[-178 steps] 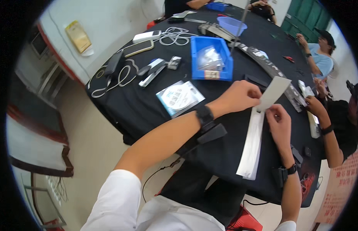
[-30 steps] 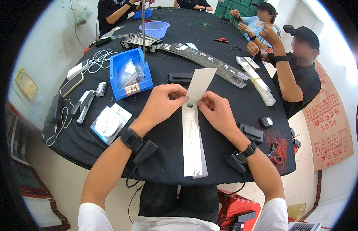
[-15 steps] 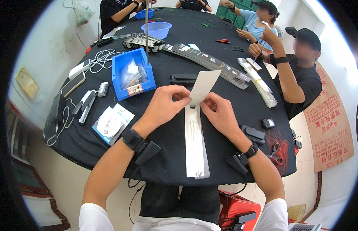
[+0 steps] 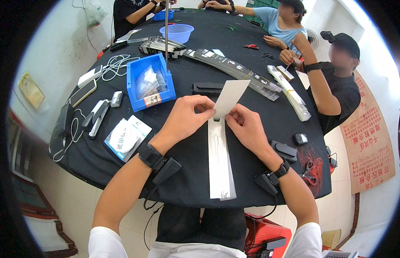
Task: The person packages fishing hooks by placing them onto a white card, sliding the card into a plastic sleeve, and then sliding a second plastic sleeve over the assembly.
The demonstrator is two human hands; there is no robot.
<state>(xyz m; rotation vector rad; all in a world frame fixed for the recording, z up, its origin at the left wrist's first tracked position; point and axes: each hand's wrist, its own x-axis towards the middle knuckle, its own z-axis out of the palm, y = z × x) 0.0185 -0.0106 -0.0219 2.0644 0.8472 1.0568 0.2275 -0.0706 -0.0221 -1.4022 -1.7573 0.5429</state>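
A long white card strip (image 4: pixel 217 172) lies lengthwise in front of me, partly over a clear plastic sleeve (image 4: pixel 229 185). Thin dark line loops along it, and small hook-like bits show at its near end. Its far part, a white flap (image 4: pixel 232 96), stands bent up at an angle. My left hand (image 4: pixel 187 118) pinches the card's left edge at the fold between thumb and fingers. On the opposite edge my right hand (image 4: pixel 247 127) has its fingers closed at the same fold. A small dark spot sits on the strip between them.
Left of me are a blue bin (image 4: pixel 134 88) of plastic bags, a stapler (image 4: pixel 96 120) and a flat packet (image 4: pixel 127 135). At right lie a black case (image 4: pixel 282 151), scissors (image 4: pixel 309 172) on red threads and sleeve bundles (image 4: pixel 290 92). Co-workers sit around the table.
My hands and the card hold nearly the same pose; the view has shifted slightly. At the far right, the person in light blue has stretched an arm across the table.
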